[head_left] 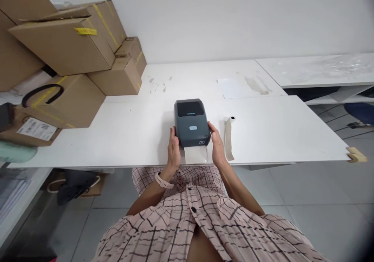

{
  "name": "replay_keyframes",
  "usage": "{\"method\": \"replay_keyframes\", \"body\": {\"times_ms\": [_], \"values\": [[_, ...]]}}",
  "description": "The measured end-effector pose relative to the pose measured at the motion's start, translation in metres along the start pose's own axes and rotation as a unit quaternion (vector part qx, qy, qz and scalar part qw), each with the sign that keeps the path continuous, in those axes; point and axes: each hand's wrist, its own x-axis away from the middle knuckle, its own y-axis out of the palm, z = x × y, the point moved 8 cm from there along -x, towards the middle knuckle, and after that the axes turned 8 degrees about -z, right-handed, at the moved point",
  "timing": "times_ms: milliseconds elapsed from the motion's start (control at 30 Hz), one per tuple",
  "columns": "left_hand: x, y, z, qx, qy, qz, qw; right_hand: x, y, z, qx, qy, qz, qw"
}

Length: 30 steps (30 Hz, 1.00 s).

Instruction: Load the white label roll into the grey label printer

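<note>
A dark grey label printer (191, 125) with a black window in its lid sits on the white table. From its front a strip of white label paper (195, 155) sticks out toward the table edge. My left hand (174, 151) is pressed along the printer's left side, thumb near the front corner. On the opposite side my right hand (217, 147) grips the printer's right flank, fingers partly hidden behind it. Right of that hand lies a small roll of paper (228, 137), its tail unrolled toward me.
Cardboard boxes (67, 44) are stacked at the left, with a black headband (42, 88) on one. A flat white sheet (230, 88) lies behind the roll. The table's front edge (277, 163) is close to my body; yellowish padding (356, 155) covers its right corner.
</note>
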Motion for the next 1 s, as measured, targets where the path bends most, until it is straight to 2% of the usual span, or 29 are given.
{"method": "replay_keyframes", "body": {"times_ms": [200, 333, 433, 500, 600, 700, 833, 900, 1000], "values": [[-0.001, -0.005, 0.009, -0.027, 0.013, -0.002, 1.0, -0.002, -0.002, -0.002, -0.052, -0.01, 0.007, 0.999], [-0.008, -0.005, 0.028, -0.033, 0.04, 0.0, 0.999, -0.012, -0.007, -0.017, -0.065, -0.045, 0.002, 0.997], [-0.031, -0.009, 0.058, -0.027, 0.09, -0.005, 0.996, -0.037, -0.013, -0.039, -0.058, -0.089, -0.002, 0.994], [-0.056, -0.01, 0.077, -0.018, 0.119, -0.036, 0.992, -0.063, -0.015, -0.057, -0.028, -0.11, -0.011, 0.993], [-0.096, -0.017, 0.091, -0.033, 0.138, -0.046, 0.989, -0.109, -0.013, -0.083, 0.046, -0.136, -0.036, 0.989], [-0.12, -0.022, 0.075, -0.067, 0.098, -0.051, 0.992, -0.156, -0.008, -0.098, 0.112, -0.152, -0.052, 0.981], [-0.114, -0.022, 0.03, -0.128, -0.022, -0.058, 0.99, -0.201, -0.005, -0.105, 0.157, -0.16, -0.055, 0.973], [-0.105, -0.022, 0.018, -0.172, -0.058, -0.063, 0.981, -0.203, -0.003, -0.114, 0.205, -0.194, -0.045, 0.958], [-0.098, -0.024, 0.019, -0.27, -0.085, -0.074, 0.956, -0.179, 0.007, -0.133, 0.31, -0.267, -0.043, 0.911]]}}
